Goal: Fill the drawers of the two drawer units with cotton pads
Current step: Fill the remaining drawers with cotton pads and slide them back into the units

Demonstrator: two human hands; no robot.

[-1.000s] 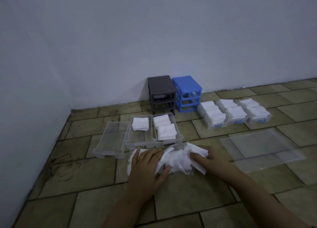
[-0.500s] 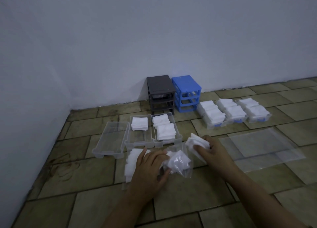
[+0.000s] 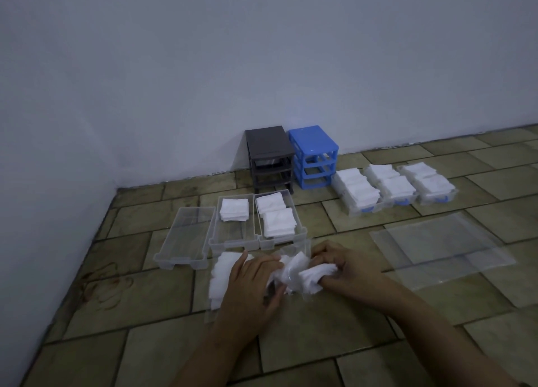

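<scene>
A clear plastic bag of white cotton pads (image 3: 224, 273) lies on the tiled floor in front of me. My left hand (image 3: 253, 284) rests on the bag and grips its crumpled open end. My right hand (image 3: 337, 267) grips a bunch of cotton pads (image 3: 316, 274) at the bag's mouth. Just beyond stand three clear drawers: the left one (image 3: 186, 238) holds nothing, the middle one (image 3: 233, 226) has one stack at its far end, the right one (image 3: 276, 218) has two stacks. A dark grey drawer unit (image 3: 269, 156) and a blue drawer unit (image 3: 314, 156) stand against the wall.
Three drawers with blue handles (image 3: 393, 188), heaped with cotton pads, sit in a row right of the blue unit. Flat clear plastic bags (image 3: 442, 250) lie on the floor at the right. The wall corner is at the left.
My right hand, which had lifted a bunch of pads toward the drawers, has come back down to the bag's mouth. My left hand stays on the bag.
</scene>
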